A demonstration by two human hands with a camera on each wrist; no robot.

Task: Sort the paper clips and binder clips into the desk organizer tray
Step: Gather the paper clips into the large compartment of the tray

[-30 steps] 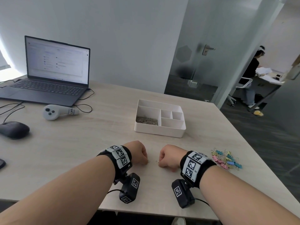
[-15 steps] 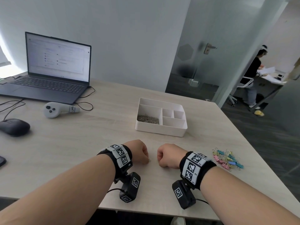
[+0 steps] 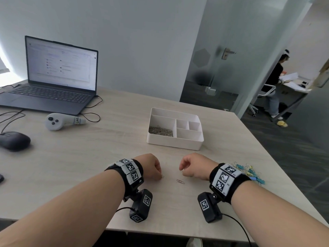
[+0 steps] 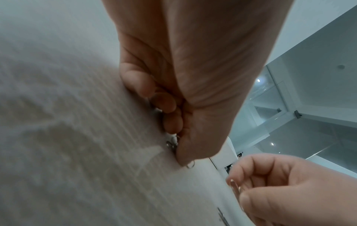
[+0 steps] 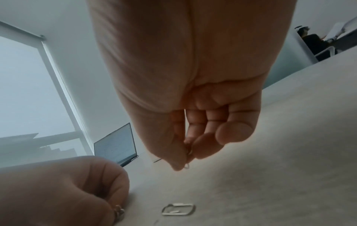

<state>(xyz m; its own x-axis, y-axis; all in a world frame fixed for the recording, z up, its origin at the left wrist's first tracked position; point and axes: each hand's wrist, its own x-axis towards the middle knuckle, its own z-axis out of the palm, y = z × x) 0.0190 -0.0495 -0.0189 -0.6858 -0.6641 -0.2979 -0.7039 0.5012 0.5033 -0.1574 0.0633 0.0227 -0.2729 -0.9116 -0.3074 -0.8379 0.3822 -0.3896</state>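
The tray [image 3: 175, 146] holds a heap of paper clips [image 3: 160, 131] in its big left compartment. Near its front, each curled hand, left [image 3: 150, 166] and right [image 3: 194, 165], pinches a clip; one clip [image 3: 180, 181] lies between. Binder clips [image 3: 249, 171], right of the tray, remain unsorted.

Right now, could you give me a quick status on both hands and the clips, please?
Left hand pinching paper clips at table level. Right hand pinching one clip, lifted. One loose clip between them. Tray path unobstructed; binder clips unsorted.
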